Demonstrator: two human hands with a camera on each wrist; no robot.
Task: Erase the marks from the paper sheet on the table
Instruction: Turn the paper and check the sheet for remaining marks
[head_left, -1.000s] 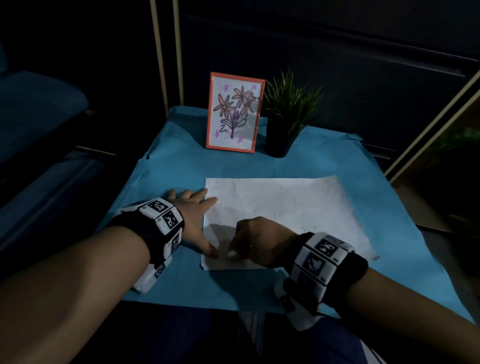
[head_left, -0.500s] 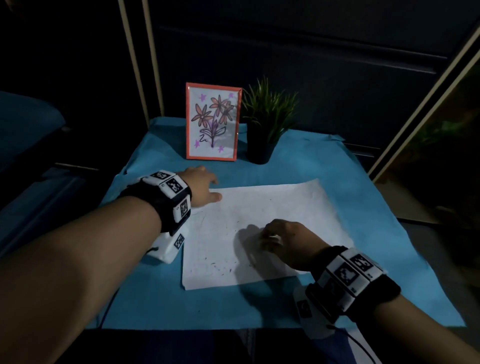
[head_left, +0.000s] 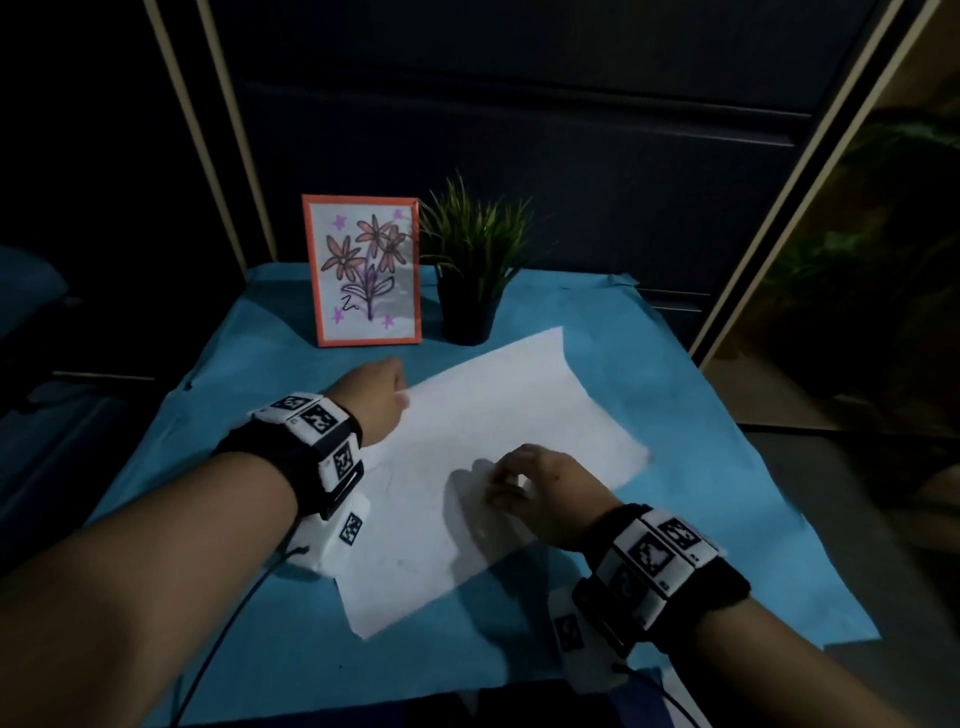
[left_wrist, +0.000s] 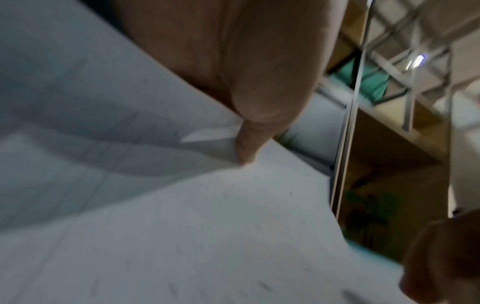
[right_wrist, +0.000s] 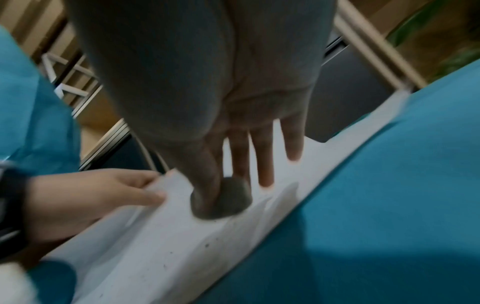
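Both wrist views are blurring with motion. In the head view, the left hand is covering the far left corner of the paper sheet, and its fingertips are hiding behind its own knuckles. The right hand is hiding most of the eraser; only a grey rounded lump is showing in the right wrist view, too smeared to tell its shape. Small dark specks are lying on the sheet, too tiny to say whether they are crumbs or marks. Both forearms are running off the bottom edge.
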